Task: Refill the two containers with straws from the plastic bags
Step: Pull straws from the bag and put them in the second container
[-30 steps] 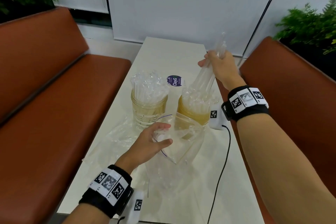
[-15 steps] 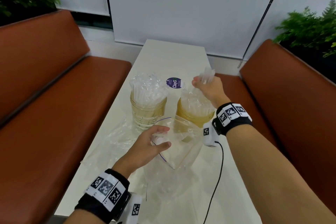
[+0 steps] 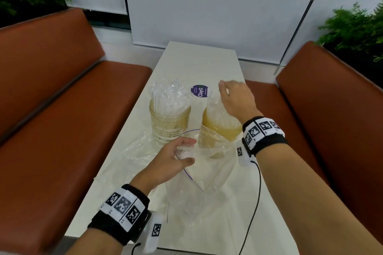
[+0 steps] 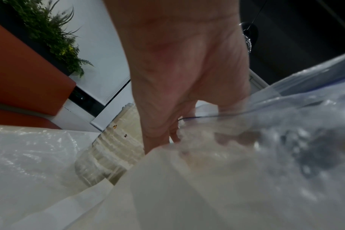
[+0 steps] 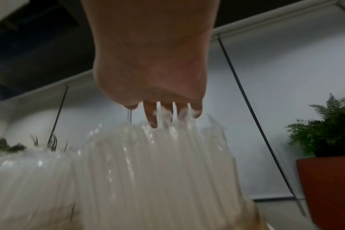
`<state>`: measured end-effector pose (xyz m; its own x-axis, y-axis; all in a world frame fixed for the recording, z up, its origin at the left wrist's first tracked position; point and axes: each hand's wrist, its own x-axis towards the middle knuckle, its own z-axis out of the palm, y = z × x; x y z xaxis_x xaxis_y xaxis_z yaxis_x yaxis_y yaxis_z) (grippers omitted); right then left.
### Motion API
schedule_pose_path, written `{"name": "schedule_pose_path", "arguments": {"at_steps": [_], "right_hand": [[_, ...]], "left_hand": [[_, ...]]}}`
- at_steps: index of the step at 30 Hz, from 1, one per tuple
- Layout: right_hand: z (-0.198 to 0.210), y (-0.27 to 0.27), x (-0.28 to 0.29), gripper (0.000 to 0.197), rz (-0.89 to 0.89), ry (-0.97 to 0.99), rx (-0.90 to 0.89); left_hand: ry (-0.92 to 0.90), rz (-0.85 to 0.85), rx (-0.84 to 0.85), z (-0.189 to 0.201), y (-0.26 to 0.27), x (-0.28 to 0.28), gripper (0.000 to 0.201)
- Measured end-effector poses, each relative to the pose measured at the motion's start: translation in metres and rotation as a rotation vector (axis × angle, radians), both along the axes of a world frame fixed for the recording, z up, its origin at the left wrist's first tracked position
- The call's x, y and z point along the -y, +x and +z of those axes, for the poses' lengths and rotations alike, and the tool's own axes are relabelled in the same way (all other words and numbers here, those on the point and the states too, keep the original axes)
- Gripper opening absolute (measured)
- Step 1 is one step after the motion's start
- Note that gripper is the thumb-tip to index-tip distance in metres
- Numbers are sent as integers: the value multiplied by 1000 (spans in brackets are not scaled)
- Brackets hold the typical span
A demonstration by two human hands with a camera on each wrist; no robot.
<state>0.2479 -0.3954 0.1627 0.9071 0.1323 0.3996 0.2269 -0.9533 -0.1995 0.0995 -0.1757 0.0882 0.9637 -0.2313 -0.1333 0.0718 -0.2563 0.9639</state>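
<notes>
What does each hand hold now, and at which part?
Left hand pinches the clear plastic zip bag at its open rim. Right hand holds nothing.

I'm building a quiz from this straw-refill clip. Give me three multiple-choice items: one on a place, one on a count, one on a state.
1. Where is the purple sticker?
A. on the table beyond the jars
B. on a bench
C. inside a jar

2. How many jars hold straws?
A. one
B. two
C. four

3. What is the left hand doing?
A. resting flat
B. gripping the clear bag
C. lifting a jar

Answers: A, it lies on the table behind them. B, the left jar and right jar. B, its fingers curl round the bag's mouth.
</notes>
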Motion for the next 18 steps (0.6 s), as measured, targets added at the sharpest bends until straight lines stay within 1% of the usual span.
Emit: {"name": "schedule_pose_path", "arguments": {"at_steps": [1,2,4,5,6,8,9,12,13,14,15,16,17,18], "right_hand": [[-1,2,1,54,-33,3,59],[-4,3,2,61,-59,-48,26],[-16,1,3,70,-61,-171,-203],[-20,-2,4,69,-63,-174,-283],[-23,-4,6,65,-63,-144,-271],[-19,-7,11,59,-67,-56,-98],[-17,-10,11,58,-67,-46,-73],[-19,-20,15,60,-60,-187,-273],[-17,-26,15,60,-61,-185,-253],[-10,-33,12,56,-49,-142,-167],[-1,-43,8,49,2,-63,-29],[11,-58,-1,36,88,37,111],[22,-73,-10,24,212,135,194],[32,-88,-19,23,336,213,170]], "left_hand": [[1,-6,1,1,0,0,48],[3,-12,6,3,0,0,51],[19,-32,1,7,-2,0,60],[26,-43,-3,9,-3,0,65],[24,-56,-5,11,-4,0,69],[4,-76,8,16,-6,1,75],[-7,-86,13,19,-8,0,76],[-19,-138,39,26,-11,1,79],[-25,-159,52,29,-12,1,80],[-34,-176,67,31,-13,0,82],[-42,-190,80,33,-13,0,84],[-51,-199,91,34,-14,-2,86],[-72,-196,99,33,-14,-3,86],[-109,-182,104,33,-14,-5,85]]}}
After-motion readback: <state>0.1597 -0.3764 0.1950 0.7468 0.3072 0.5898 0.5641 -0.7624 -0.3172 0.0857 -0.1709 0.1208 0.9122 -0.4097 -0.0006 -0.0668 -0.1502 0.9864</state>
